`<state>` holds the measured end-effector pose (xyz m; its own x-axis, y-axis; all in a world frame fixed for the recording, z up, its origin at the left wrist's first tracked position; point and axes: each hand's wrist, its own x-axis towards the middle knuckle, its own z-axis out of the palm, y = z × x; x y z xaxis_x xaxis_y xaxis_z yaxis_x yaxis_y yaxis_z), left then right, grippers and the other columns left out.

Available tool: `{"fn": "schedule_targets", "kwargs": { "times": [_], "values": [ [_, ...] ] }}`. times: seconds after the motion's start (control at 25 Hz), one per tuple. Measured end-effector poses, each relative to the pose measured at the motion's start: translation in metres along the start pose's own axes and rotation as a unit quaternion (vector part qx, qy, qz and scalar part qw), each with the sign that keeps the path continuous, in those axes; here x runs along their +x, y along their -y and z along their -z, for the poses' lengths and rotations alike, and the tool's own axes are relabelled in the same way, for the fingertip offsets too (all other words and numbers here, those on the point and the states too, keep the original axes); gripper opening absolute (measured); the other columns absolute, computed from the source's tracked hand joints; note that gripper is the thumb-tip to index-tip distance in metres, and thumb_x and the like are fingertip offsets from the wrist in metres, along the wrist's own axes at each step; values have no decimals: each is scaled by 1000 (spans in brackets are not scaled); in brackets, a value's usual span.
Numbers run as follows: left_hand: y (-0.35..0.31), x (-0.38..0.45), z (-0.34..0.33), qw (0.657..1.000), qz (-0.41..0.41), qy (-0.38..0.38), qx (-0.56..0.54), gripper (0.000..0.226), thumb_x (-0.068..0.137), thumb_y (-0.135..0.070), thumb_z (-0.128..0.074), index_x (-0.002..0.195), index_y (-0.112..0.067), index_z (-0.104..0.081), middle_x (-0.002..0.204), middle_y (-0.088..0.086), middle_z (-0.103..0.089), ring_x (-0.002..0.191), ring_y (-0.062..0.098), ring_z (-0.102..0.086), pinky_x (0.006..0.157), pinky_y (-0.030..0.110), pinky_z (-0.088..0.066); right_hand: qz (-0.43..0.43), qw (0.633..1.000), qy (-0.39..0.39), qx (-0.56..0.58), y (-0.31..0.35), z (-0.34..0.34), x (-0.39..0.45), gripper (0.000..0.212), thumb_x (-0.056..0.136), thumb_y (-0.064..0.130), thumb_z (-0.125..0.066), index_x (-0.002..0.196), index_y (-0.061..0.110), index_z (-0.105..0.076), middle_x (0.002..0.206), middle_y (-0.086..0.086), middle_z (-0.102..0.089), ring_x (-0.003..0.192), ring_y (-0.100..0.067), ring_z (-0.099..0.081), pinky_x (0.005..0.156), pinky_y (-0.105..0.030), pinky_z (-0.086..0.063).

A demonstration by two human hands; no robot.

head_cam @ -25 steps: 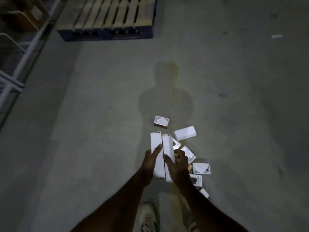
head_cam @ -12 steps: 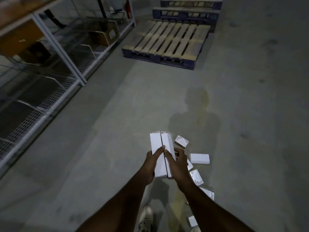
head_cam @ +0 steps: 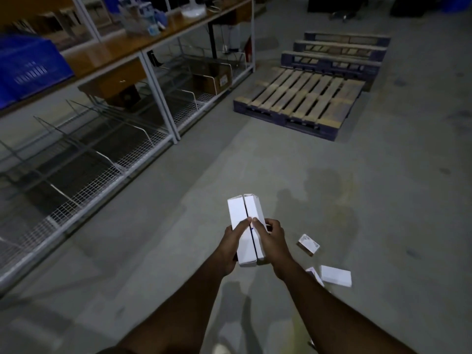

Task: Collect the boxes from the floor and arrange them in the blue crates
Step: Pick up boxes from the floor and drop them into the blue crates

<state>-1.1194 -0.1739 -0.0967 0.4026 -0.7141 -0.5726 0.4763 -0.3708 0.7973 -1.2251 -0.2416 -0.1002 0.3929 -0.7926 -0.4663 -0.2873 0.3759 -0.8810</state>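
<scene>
Two long white boxes (head_cam: 242, 215) lie side by side in front of my chest, pointing away from me. My left hand (head_cam: 231, 245) grips the left box from the side and underneath, thumb across its top. My right hand (head_cam: 270, 238) grips the right box the same way. On the floor to my right lie more white boxes: a small tilted one (head_cam: 308, 244), a flat one (head_cam: 335, 275) and another (head_cam: 314, 274) partly hidden behind my right forearm. A blue crate (head_cam: 30, 70) stands on the wooden shelf at the far left.
A white metal rack (head_cam: 158, 80) with wire-mesh lower shelves and dividers runs along the left. A cardboard carton (head_cam: 217, 77) sits on its lower shelf. Wooden pallets (head_cam: 301, 100) lie on the concrete floor ahead, more stacked behind them. My shoe (head_cam: 222, 350) shows at the bottom.
My view has lifted and turned left, so the rack, wooden shelf and blue crate have come into sight. The floor boxes have slid to the lower right. Both hands keep holding the two boxes.
</scene>
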Motion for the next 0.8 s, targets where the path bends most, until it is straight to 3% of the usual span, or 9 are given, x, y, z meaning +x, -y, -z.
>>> {"fn": "schedule_targets", "kwargs": {
  "times": [0.2,0.36,0.6,0.68,0.8],
  "values": [
    [-42,-9,72,999,-27,5,-19,29,94,-42,-64,117,-24,-64,109,8,-76,101,29,-73,91,48,-59,24,999,23,-14,32,-76,0,48,88,57,-61,120,24,-50,124,-2,-55,102,-16,-63,86,-42,-57],
    [-65,-13,137,998,-49,-28,-30,63,77,-58,-75,127,-22,-60,113,8,-75,105,29,-72,96,53,-56,29,997,64,-31,54,-138,-4,53,86,60,-60,126,28,-47,126,0,-53,104,-17,-62,75,-37,-58],
    [-91,-25,213,987,-54,-56,-139,58,89,-63,-54,127,-20,-65,123,14,-71,114,36,-67,105,58,-47,45,990,132,-36,81,-214,3,51,86,56,-63,125,26,-49,124,3,-60,106,-15,-63,96,-44,-53],
    [-101,-28,232,980,-56,-72,-177,60,96,-62,-41,124,-17,-69,122,17,-71,111,37,-68,98,52,-53,41,986,157,-43,88,-238,8,47,88,57,-60,123,27,-50,121,4,-62,104,-16,-64,94,-43,-54],
    [-115,-22,255,971,-76,-102,-203,51,99,-51,-42,119,-14,-71,121,20,-69,101,34,-69,84,41,-57,31,982,180,-49,105,-274,19,37,96,55,-50,119,26,-50,112,6,-63,100,-15,-63,83,-35,-54]
  ]
}}
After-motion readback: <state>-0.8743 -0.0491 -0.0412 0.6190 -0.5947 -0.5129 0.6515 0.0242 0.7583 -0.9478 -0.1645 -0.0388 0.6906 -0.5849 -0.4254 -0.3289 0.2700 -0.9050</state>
